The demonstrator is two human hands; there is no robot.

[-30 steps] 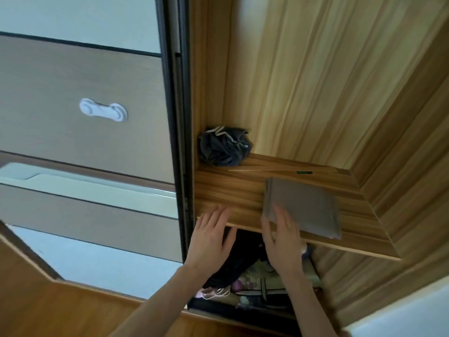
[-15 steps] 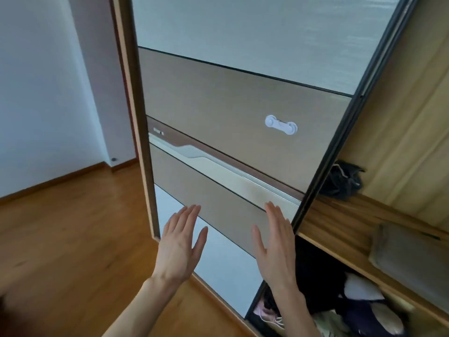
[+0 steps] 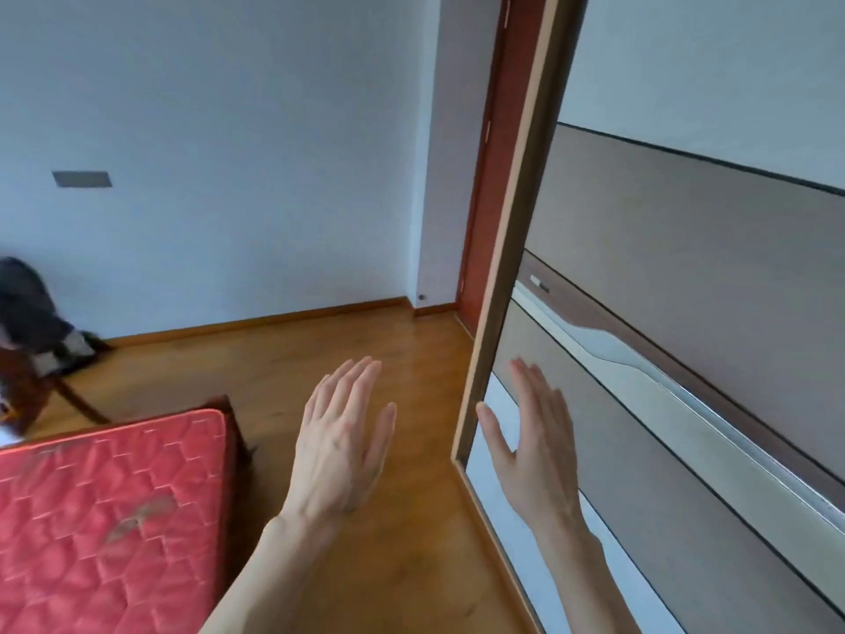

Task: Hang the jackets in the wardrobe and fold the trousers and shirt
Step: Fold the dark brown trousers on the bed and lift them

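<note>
View swung left off the wardrobe shelf since before, wardrobe door [image 3: 686,276] now at right, both hands empty with straight fingers, left hand [image 3: 340,443] left of door, right hand [image 3: 532,446] before it, blurred dark clothing [image 3: 27,304] far left, cut off.

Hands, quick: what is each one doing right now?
Left hand: open, fingers straight, holding nothing.
Right hand: open, fingers straight, holding nothing, in front of the wardrobe door.
</note>
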